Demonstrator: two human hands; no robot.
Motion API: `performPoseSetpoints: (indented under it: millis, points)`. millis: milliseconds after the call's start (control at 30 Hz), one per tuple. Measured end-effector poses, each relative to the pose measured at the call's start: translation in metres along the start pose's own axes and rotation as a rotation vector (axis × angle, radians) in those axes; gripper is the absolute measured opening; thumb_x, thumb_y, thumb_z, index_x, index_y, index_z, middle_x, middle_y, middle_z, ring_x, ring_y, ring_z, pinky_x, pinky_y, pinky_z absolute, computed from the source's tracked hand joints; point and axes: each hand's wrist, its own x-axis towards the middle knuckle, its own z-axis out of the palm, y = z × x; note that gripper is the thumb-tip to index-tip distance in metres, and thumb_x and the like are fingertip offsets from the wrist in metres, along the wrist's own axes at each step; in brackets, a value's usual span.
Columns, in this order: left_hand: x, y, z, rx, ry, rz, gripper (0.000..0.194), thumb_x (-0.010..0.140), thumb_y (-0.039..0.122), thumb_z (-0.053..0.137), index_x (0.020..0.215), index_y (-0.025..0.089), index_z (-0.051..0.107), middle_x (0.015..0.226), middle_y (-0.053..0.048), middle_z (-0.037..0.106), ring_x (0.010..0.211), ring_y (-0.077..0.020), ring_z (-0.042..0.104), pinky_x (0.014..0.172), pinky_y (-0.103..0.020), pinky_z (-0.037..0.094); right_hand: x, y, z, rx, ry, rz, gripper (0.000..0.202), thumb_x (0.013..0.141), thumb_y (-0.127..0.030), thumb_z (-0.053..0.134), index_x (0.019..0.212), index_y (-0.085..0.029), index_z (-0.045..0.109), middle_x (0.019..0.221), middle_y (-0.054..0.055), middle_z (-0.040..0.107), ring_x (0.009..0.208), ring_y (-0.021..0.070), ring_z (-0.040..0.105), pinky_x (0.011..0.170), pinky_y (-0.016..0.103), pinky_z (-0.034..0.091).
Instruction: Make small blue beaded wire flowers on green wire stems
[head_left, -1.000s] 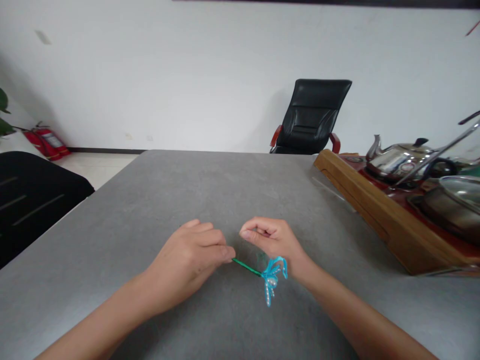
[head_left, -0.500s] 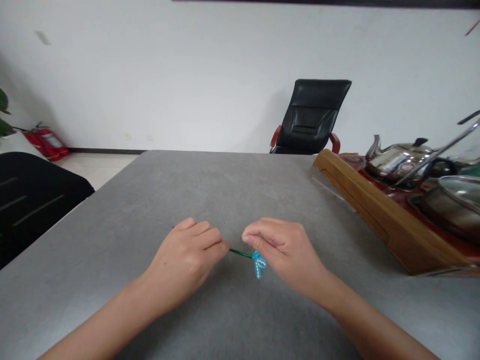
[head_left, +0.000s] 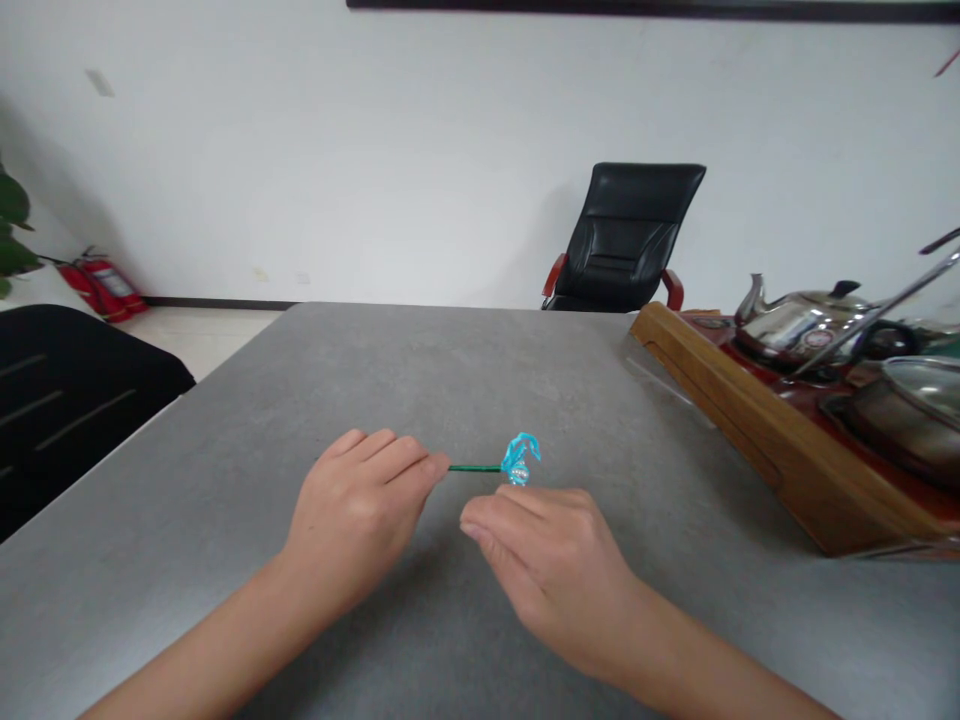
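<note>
Spanning the view's lower part, a gray tabletop (head_left: 450, 370) lies beneath both bare hands. The left hand (head_left: 364, 495) pinches the green stem (head_left: 475, 468) of a blue artificial flower (head_left: 516, 458), holding it roughly level over the tabletop. The right hand (head_left: 559, 575), just beside the flower's head, has thumb and forefinger pressed together, nothing visible between them. The flower looks very light, its stem probably stiff yet bendable; the thin petals and pearly beads (head_left: 518, 473) seem delicate, so the stem offers the safest hold.

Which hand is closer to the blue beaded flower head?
Right. The right hand is just below the blue beaded flower head in view; the left hand is off to its left, gripping the green stem.
</note>
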Motion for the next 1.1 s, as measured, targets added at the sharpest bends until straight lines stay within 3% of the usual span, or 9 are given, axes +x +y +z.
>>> performPoseSetpoints:
  millis: [300, 533, 733, 933, 1100]
  points:
    - [-0.005, 0.001, 0.004, -0.103, 0.048, -0.161, 0.022, 0.092, 0.018, 0.046, 0.089, 0.019, 0.068, 0.077, -0.002, 0.064, 0.069, -0.0139, 0.058, 0.062, -0.025, 0.044, -0.001, 0.002, 0.013, -0.201, 0.012, -0.038, 0.025, 0.087, -0.010, 0.042, 0.068, -0.018, 0.055, 0.056, -0.002, 0.049, 0.049, 0.0118, 0.043, 0.049, 0.029, 0.028]
    - [-0.006, 0.002, 0.003, -0.255, -0.014, -0.231, 0.021, 0.092, 0.022, 0.047, 0.093, 0.020, 0.068, 0.077, -0.002, 0.062, 0.069, -0.0131, 0.058, 0.063, -0.024, 0.047, 0.000, 0.013, 0.022, -0.214, -0.001, 0.004, 0.026, 0.087, -0.011, 0.041, 0.068, -0.018, 0.058, 0.056, -0.002, 0.053, 0.050, 0.0111, 0.047, 0.049, 0.026, 0.030]
    - [-0.003, 0.000, -0.002, -0.495, -0.077, -0.273, 0.020, 0.092, 0.021, 0.048, 0.093, 0.020, 0.068, 0.075, -0.001, 0.060, 0.067, -0.0114, 0.056, 0.062, -0.022, 0.044, -0.001, 0.029, 0.033, 0.119, 0.026, 0.202, 0.024, 0.092, -0.022, 0.044, 0.087, -0.020, 0.067, 0.067, -0.001, 0.064, 0.060, 0.0117, 0.057, 0.058, 0.022, 0.039]
    - [0.001, 0.000, -0.002, -0.604, -0.121, -0.183, 0.021, 0.093, 0.020, 0.047, 0.098, 0.022, 0.068, 0.076, -0.001, 0.060, 0.070, -0.0116, 0.056, 0.062, -0.022, 0.042, 0.001, 0.038, 0.038, 0.516, 0.055, 0.323, 0.018, 0.089, -0.021, 0.051, 0.079, -0.017, 0.065, 0.068, -0.002, 0.060, 0.065, 0.0118, 0.054, 0.061, 0.022, 0.041]
    - [0.002, -0.001, 0.002, -0.582, -0.159, -0.097, 0.019, 0.093, 0.019, 0.048, 0.096, 0.021, 0.067, 0.078, -0.001, 0.060, 0.073, -0.0128, 0.055, 0.066, -0.024, 0.040, 0.002, 0.045, 0.037, 0.644, 0.029, 0.373, 0.020, 0.087, -0.027, 0.053, 0.074, -0.016, 0.063, 0.062, -0.002, 0.052, 0.058, 0.0108, 0.046, 0.055, 0.021, 0.035]
